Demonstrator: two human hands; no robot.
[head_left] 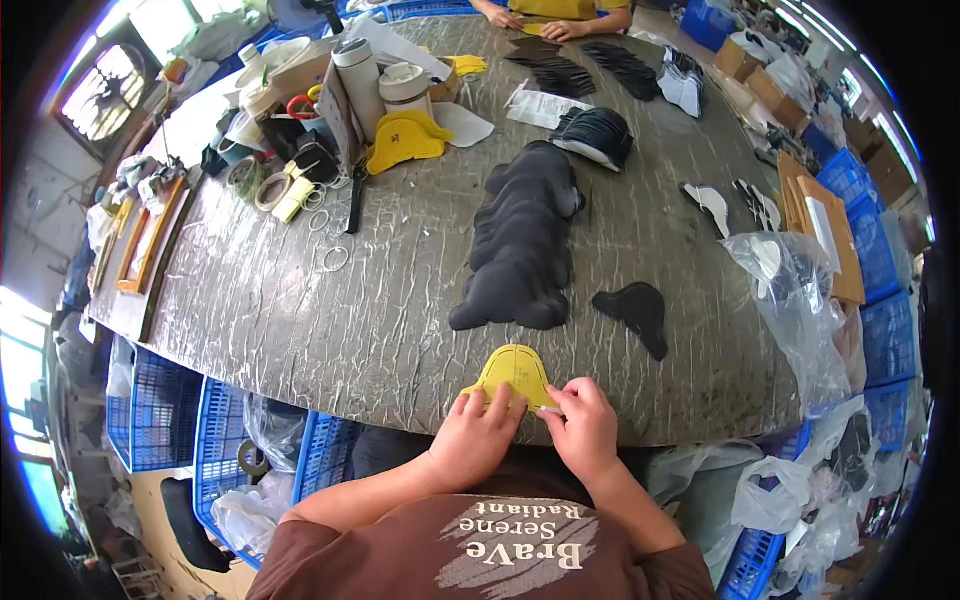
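I have the yellow curved piece (514, 368) at the near edge of the worktop (370, 310), its rounded end pointing away from me. My left fingers (497, 404) lie released, laid flat over it; my right fingers (572, 399) bend in at its right corner (whether they grasp it, I cannot tell). Beyond sits a row of overlapping dark pieces (520, 245), a single black piece (637, 312) to its right
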